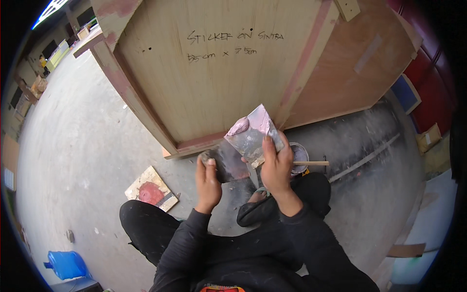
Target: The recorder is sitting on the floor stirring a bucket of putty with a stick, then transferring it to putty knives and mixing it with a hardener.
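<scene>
In my right hand (278, 168) is a flat metal putty spreader (248, 141), thumb on its face. A lump of pink putty (238, 127) sits on its far left edge, and more pink is smeared at its upper corner. My left hand (208, 182) grips a dark, flat plate (231, 163), perhaps a second spreader, smudged pink and partly behind the metal one. Just beyond both hands stands a large wooden panel structure (214, 92) with pink putty along its frame and handwriting on its face. A bucket (300, 152) of pinkish putty with a wooden stick (314, 163) is beside my right hand.
On the concrete floor to the left lies a small board (168, 200) with a red patch. A blue water jug (68, 264) lies at the lower left. Brown sheet wood (340, 82) and a blue panel (405, 94) are at the right. My bent knees flank the work area.
</scene>
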Available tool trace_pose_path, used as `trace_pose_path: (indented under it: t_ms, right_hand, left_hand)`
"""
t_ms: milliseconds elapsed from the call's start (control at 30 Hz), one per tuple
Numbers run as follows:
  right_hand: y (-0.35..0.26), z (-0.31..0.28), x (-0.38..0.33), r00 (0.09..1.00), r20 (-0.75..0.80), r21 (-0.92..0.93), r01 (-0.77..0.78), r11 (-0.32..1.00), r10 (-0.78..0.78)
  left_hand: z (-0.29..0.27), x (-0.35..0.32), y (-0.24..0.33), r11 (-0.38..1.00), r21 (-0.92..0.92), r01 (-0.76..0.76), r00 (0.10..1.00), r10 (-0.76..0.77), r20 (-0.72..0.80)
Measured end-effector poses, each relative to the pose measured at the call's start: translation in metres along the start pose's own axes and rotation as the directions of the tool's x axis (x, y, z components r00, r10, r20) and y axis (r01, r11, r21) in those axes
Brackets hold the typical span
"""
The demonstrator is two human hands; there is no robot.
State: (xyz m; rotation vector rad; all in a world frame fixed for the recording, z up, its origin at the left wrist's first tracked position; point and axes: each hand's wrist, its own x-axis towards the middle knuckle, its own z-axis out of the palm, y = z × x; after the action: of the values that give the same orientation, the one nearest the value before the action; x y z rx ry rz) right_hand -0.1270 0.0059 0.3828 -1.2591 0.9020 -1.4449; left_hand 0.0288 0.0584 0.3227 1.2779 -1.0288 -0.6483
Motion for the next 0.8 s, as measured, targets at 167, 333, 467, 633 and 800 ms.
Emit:
trace_pose_path:
  t_ms: [167, 333, 467, 633, 800]
  right_hand:
    - [0.012, -0.008, -0.019, 0.677, 0.570, -0.439, 0.730, 0.524, -0.465]
    - [0.028, -0.026, -0.024, 0.708, 0.614, -0.560, 0.702, 0.440, -0.348]
    - [0.010, -0.044, -0.011, 0.739, 0.620, -0.721, 0.669, 0.180, -0.263]
    - [-0.018, -0.031, -0.012, 0.617, 0.755, -0.613, 0.784, 0.095, -0.222]
    - [-0.025, -0.020, -0.004, 0.675, 0.638, -0.662, 0.726, 0.183, -0.372]
  left_hand:
    - [-0.003, 0.009, -0.003, 0.528, -0.766, 0.366, 0.920, -0.328, 0.214]
    - [-0.012, 0.015, -0.005, 0.530, -0.779, 0.335, 0.931, -0.311, 0.189]
    - [-0.015, 0.022, -0.013, 0.560, -0.783, 0.272, 0.945, -0.310, 0.106]
    - [-0.012, 0.018, -0.017, 0.968, -0.250, 0.002, 0.998, -0.017, -0.059]
    - [-0.015, 0.013, -0.011, 0.998, -0.068, -0.009, 0.998, 0.004, -0.065]
